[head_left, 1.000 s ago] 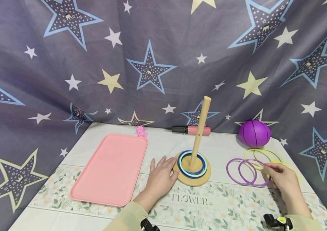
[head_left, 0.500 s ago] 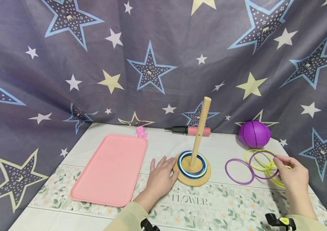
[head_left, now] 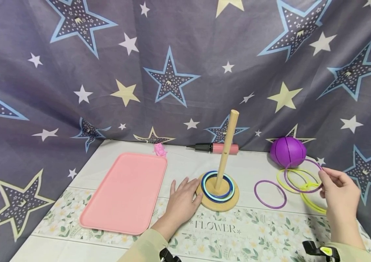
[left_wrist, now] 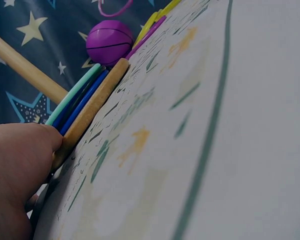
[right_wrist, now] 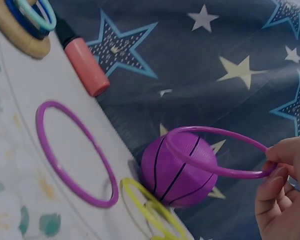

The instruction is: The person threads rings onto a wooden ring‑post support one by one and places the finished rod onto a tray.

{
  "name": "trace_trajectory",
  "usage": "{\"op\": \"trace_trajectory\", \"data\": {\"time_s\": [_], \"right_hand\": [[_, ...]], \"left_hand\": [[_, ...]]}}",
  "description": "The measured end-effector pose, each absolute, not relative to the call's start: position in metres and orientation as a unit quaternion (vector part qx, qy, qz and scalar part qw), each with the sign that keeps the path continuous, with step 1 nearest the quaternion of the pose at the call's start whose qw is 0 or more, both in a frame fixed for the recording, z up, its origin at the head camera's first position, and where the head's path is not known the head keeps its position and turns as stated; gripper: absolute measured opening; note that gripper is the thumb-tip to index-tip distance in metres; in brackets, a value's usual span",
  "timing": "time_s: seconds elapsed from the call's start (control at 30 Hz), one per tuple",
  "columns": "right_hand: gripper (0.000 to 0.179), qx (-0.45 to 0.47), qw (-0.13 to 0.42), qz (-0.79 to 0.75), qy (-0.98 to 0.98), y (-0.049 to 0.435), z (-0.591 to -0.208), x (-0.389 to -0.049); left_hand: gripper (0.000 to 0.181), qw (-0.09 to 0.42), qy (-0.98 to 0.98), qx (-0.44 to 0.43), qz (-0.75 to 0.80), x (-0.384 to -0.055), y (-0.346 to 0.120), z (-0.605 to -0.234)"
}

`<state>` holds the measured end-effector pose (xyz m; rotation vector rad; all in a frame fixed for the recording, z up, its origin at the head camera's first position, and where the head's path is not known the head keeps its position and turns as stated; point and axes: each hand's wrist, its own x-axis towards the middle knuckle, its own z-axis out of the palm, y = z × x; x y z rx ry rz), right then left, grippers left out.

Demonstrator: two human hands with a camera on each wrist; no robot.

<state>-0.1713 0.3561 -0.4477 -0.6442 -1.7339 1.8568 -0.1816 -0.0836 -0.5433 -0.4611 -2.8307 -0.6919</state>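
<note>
Raised over the right side of the table, a purple ring (right_wrist: 230,174) is pinched at its edge between the thumb and fingers of my right hand (head_left: 340,191). Another purple ring (head_left: 255,193) lies flat on the table, left of several yellow rings (head_left: 314,207). My left hand (head_left: 183,203) rests with its fingers spread against the left edge of a round wooden base (head_left: 219,206). From that base rises a wooden post (head_left: 227,147), leaning slightly right in the head view. Around the post's foot lie a mint ring (left_wrist: 75,95) and dark blue rings (left_wrist: 87,102).
A pink tray (head_left: 126,193) lies left of my left hand. Along the back edge are a small pink toy (head_left: 160,149), a pink and black hand pump (head_left: 221,147) and a purple ball (head_left: 288,151). A star-patterned curtain (head_left: 185,54) hangs behind the table.
My right hand has lifted one purple ring off the table and carried it up and to the right. The other purple ring stays behind. My left hand has not moved.
</note>
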Motion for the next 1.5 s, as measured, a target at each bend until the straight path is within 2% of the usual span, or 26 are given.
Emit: {"op": "trace_trajectory", "data": {"time_s": [0.4,0.67,0.87,1.27,1.5], "right_hand": [[0.017,-0.187,0.283,0.749,-0.569,0.337,-0.418,-0.168],[0.029,-0.114,0.290,0.783,-0.538,0.320,-0.399,-0.169],[0.027,-0.056,0.291,0.801,-0.520,0.307,-0.383,-0.167],[0.020,0.049,0.221,0.842,-0.489,0.285,-0.349,-0.170],[0.018,0.091,0.214,0.839,-0.491,0.263,-0.330,-0.176]], "left_hand": [[0.055,0.090,-0.955,-0.161,-0.234,-0.181,-0.083,-0.545],[0.054,0.093,-0.952,-0.160,-0.244,-0.179,-0.083,-0.542],[0.054,0.092,-0.953,-0.159,-0.242,-0.179,-0.083,-0.544],[0.053,0.096,-0.952,-0.158,-0.245,-0.179,-0.084,-0.543],[0.054,0.099,-0.952,-0.156,-0.244,-0.180,-0.084,-0.543]]}}
